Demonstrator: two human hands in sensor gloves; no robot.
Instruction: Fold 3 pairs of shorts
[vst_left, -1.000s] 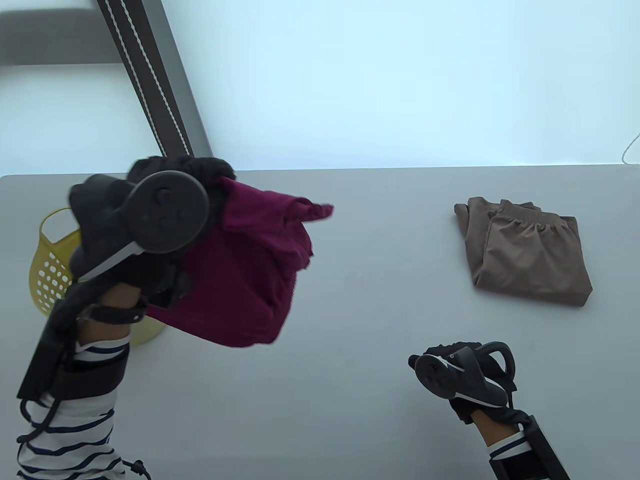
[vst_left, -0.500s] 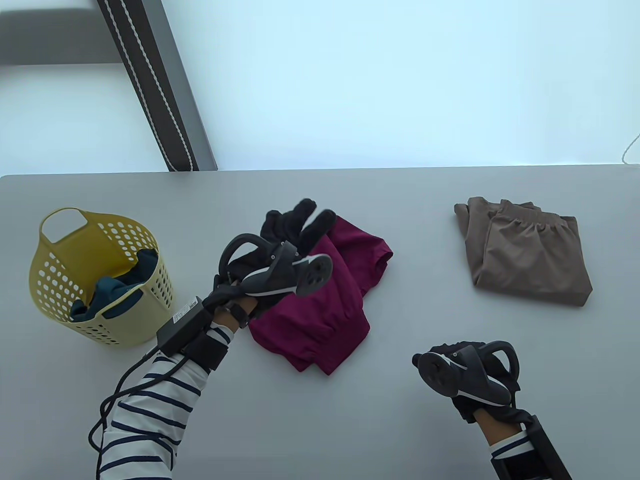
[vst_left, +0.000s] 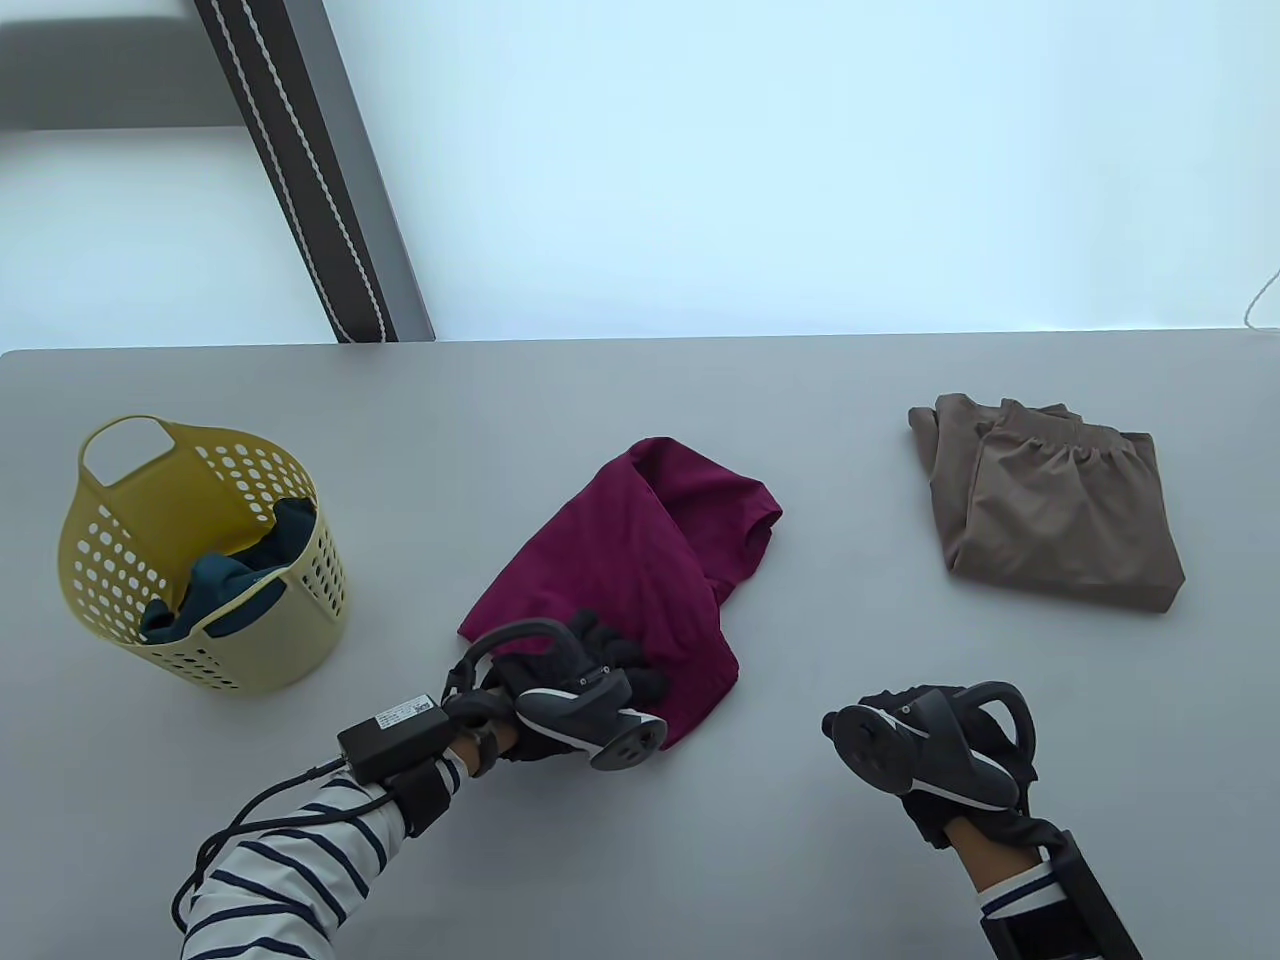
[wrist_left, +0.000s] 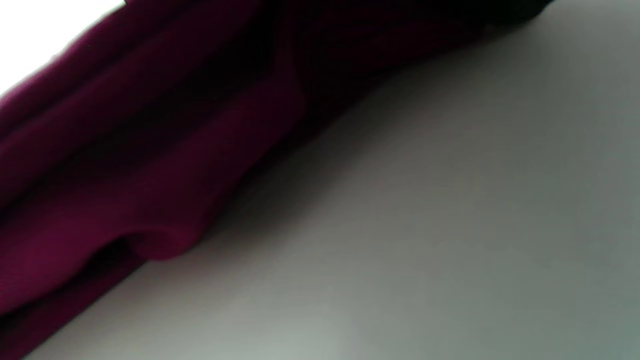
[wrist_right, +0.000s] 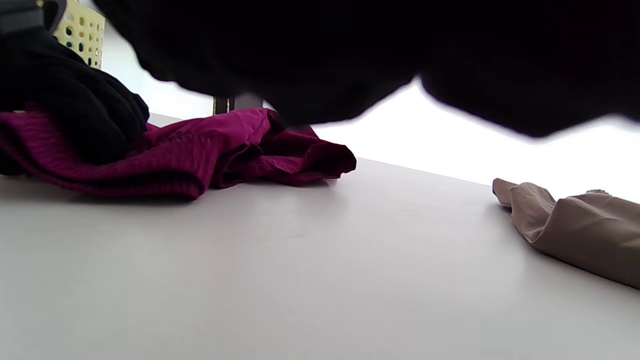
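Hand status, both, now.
Left hand: on the near edge of the maroon shorts, fingers curled onto the cloth; looks like a grip.
Right hand: holds nothing, off the cloth; fingers hidden, cannot tell.

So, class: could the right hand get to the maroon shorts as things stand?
Probably yes. Only bare table lies between the right hand and the maroon shorts; the left hand touches their near edge but blocks nothing.

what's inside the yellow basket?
A dark teal garment lies bunched in the basket, showing above the near rim and through the wall holes. Whether anything lies under it cannot be seen; the cloth and wall cover the bottom.
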